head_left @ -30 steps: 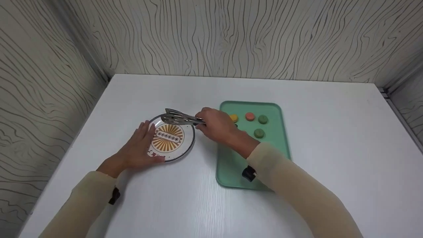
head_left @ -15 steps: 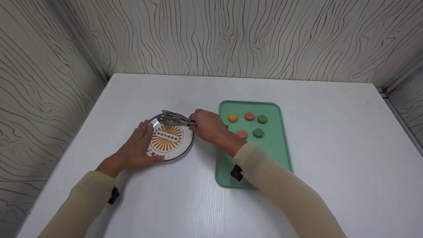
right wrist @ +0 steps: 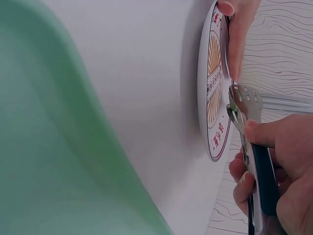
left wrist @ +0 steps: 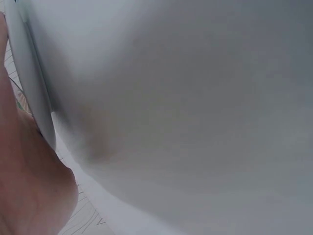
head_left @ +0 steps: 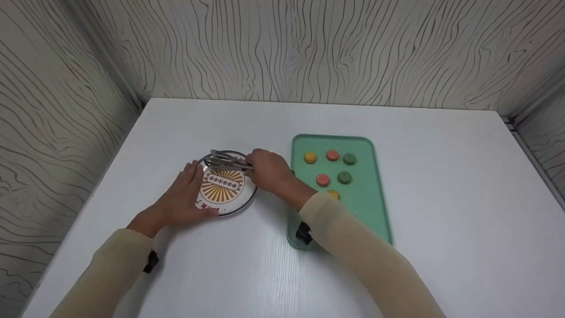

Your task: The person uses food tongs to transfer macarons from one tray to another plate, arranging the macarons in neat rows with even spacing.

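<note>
My right hand [head_left: 271, 172] grips metal tongs [head_left: 227, 162], whose slotted heads reach left over the back part of a round plate [head_left: 236, 203]. In the right wrist view, thumb and fingers wrap the handles of the tongs [right wrist: 266, 171], and a bit of green shows between the heads. The white plate has a dark rim, an orange sunburst print and red lettering. My left hand [head_left: 178, 198] rests at its left rim, fingers straight and thumb along the front edge. In the left wrist view only part of that hand [left wrist: 34, 186] and the plate's side [left wrist: 29, 73] appear.
Right of the plate lies a green tray [head_left: 362, 212] bearing several macarons: yellow [head_left: 310, 157], pink [head_left: 332, 155] and green [head_left: 349, 159] among them. My right forearm crosses its lower part and hides some of it. Patterned panels [head_left: 291, 53] stand behind the white table [head_left: 441, 176].
The right hand has moved left and slightly toward me, carrying the tongs farther over the plate. More macarons on the tray have come into sight. The left hand and plate have stayed nearly still.
</note>
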### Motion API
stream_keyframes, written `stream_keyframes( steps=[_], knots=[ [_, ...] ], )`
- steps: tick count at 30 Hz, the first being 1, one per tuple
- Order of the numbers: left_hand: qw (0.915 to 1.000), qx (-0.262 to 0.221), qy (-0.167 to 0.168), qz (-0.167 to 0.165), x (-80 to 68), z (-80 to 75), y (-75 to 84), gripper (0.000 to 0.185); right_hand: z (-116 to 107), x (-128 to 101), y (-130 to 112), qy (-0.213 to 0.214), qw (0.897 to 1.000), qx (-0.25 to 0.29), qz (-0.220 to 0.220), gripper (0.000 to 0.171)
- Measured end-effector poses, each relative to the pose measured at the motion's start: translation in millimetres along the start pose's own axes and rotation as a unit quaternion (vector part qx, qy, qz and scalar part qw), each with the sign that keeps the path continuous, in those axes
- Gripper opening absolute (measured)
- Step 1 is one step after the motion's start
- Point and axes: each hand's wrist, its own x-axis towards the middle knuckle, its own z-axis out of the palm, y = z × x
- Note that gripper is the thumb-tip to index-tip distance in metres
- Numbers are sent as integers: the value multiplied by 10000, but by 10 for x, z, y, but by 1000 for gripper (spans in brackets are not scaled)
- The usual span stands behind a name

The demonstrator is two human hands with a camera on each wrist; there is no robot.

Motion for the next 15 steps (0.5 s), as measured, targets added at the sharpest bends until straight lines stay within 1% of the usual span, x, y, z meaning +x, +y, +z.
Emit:
stream_keyframes(
  steps=[7, 15],
  knots=[
    [10000, 17, -46, -73, 10, -14, 19, 131, 44, 12, -21, 23, 9996, 140, 239, 21],
    [9999, 9, -61, -117, -7, -16, 29, 130, 69, 12, -52, 36, 9996, 68, 280, 20]
  ],
)
